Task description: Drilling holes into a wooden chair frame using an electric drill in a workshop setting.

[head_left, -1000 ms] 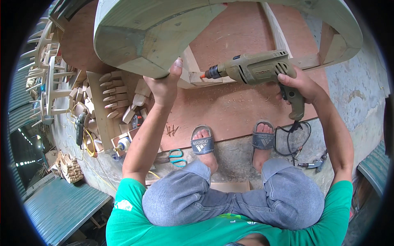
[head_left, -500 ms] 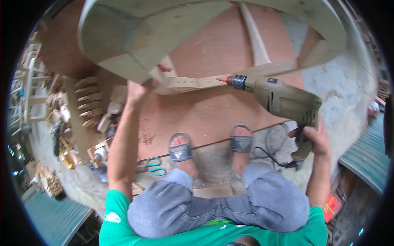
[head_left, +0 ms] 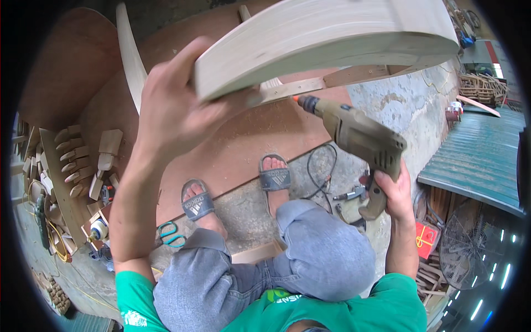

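A pale, curved wooden frame (head_left: pixel 332 41) is held up in front of me, its broad curved face close to the camera. My left hand (head_left: pixel 180 105) grips its left end, thumb and fingers around the edge; some fingertips are hidden or blurred. In my right hand (head_left: pixel 395 188) is an olive-brown power drill (head_left: pixel 362 133), held by its handle and pointing up and to the left. The drill's orange-tipped bit (head_left: pixel 297 99) is close to a lower strip of the frame (head_left: pixel 301 87) with small holes in it. Whether the bit touches the wood I cannot tell.
A brown board (head_left: pixel 221 166) lies on the concrete floor under my sandalled feet. Teal-handled scissors (head_left: pixel 170 235) and shaped wooden pieces (head_left: pixel 74 160) are at the left. A black cable (head_left: pixel 318 188) lies below the drill; a green corrugated sheet (head_left: pixel 475 160) is at the right.
The wooden frame has been turned and tilted, bringing its broad face nearer the camera. My left hand has risen with it. The drill stays in my right hand, and the view has shifted.
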Available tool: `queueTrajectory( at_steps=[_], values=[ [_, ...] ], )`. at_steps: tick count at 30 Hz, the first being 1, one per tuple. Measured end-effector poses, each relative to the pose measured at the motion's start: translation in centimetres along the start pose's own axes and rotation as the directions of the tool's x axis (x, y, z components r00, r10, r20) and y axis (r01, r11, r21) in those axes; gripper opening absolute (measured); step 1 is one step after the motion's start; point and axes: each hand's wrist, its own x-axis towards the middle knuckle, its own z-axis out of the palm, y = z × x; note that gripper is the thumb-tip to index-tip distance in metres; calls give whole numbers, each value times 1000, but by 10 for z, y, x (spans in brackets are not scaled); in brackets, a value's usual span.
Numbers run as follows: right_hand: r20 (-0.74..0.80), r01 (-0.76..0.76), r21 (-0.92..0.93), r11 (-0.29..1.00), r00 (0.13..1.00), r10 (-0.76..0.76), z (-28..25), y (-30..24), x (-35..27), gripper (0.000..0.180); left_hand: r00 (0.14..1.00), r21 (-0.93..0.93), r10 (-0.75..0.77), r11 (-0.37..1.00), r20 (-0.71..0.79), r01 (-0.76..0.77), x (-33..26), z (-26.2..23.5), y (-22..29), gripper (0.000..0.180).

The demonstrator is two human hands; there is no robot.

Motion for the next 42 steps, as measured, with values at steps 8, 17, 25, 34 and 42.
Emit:
queueTrajectory(
  at_steps=[8, 17, 25, 34, 42],
  values=[
    [25, -61, -163, 985, 997, 66, 13, -5, 51, 45, 988, 223, 131, 964, 87, -148, 33, 38, 40, 52],
    [68, -65, -161, 985, 995, 77, 19, 8, 75, 40, 994, 142, 59, 987, 90, -71, 35, 28, 50, 49],
    [94, -49, -171, 984, 993, 66, 15, 10, 86, 39, 983, 217, -57, 976, 172, 18, 40, 20, 56, 47],
    [453, 329, -697, 637, 891, 35, 48, -85, 148, 45, 985, 24, -10, 1000, 173, 6, 48, 34, 73, 46],
    [442, 328, -699, 636, 897, 24, 64, -87, 149, 45, 968, -36, -86, 995, 237, 97, 43, 44, 58, 48]
  ],
)
